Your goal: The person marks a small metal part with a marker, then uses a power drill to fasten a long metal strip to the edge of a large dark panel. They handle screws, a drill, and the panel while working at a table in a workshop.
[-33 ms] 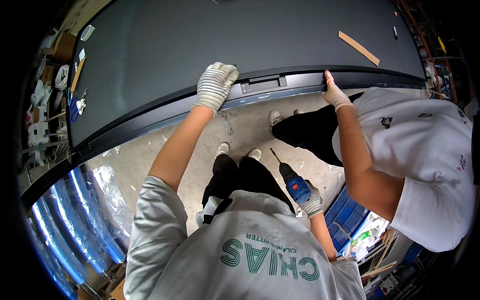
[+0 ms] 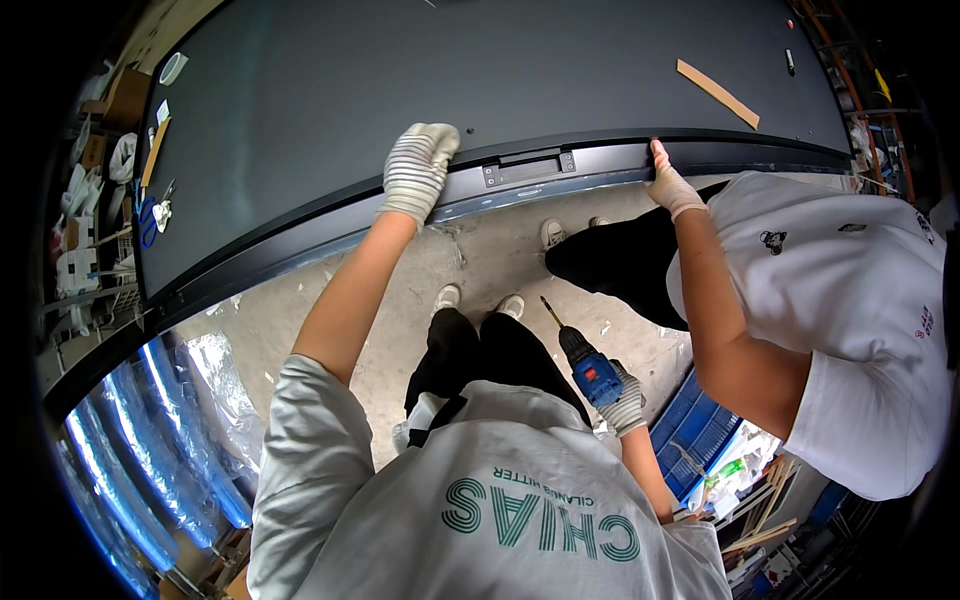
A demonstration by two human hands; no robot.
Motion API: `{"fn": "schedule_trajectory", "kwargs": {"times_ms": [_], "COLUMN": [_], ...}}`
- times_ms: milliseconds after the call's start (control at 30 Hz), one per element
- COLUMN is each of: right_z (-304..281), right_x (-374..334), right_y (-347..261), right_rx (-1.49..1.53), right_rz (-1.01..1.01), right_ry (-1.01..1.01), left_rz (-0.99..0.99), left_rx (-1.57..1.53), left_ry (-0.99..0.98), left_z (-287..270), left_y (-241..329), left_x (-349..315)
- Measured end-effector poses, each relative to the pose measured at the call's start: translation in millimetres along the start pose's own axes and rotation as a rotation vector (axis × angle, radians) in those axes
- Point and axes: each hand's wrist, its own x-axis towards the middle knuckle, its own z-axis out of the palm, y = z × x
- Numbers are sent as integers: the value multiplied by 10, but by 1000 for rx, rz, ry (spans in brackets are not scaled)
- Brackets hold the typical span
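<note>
My left hand [image 2: 418, 172], in a striped work glove, lies over the near edge of a large dark grey panel [image 2: 560, 60]. Its fingers are curled onto the edge; their tips are partly hidden. Just right of it, a black rectangular fitting with an opening [image 2: 528, 168] sits in the panel's side. A small dark spot [image 2: 470, 131] shows on the top surface close to my fingers. Down by my right leg, my gloved right hand [image 2: 626, 402] grips a blue and black cordless drill [image 2: 597, 378], its long bit pointing up and left.
A co-worker's gloved hand [image 2: 676, 188] holds the panel's edge at right. A tan strip [image 2: 718, 94], a tape roll [image 2: 173, 68] and blue-handled scissors [image 2: 149, 220] lie on the panel. Plastic-wrapped lengths [image 2: 140, 450] stand lower left; a blue crate [image 2: 695, 430] lies lower right.
My left hand has shifted slightly left along the panel's edge, showing more of the small dark spot. The drill and the co-worker's hand look nearly still.
</note>
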Motion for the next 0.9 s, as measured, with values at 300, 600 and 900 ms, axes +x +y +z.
{"fn": "schedule_trajectory", "kwargs": {"times_ms": [300,600,900], "right_z": [560,1285,1031], "right_x": [-93,31,-136], "right_y": [-189,-33,-1010], "right_rx": [241,523,47], "right_rz": [67,-93,-152], "right_ry": [-66,241,217], "left_rz": [-317,-166,-76], "left_rx": [23,172,126], "left_ry": [-489,-589,-546], "left_z": [-297,-35,-74], "left_y": [-12,140,-24], "left_x": [378,563,543]}}
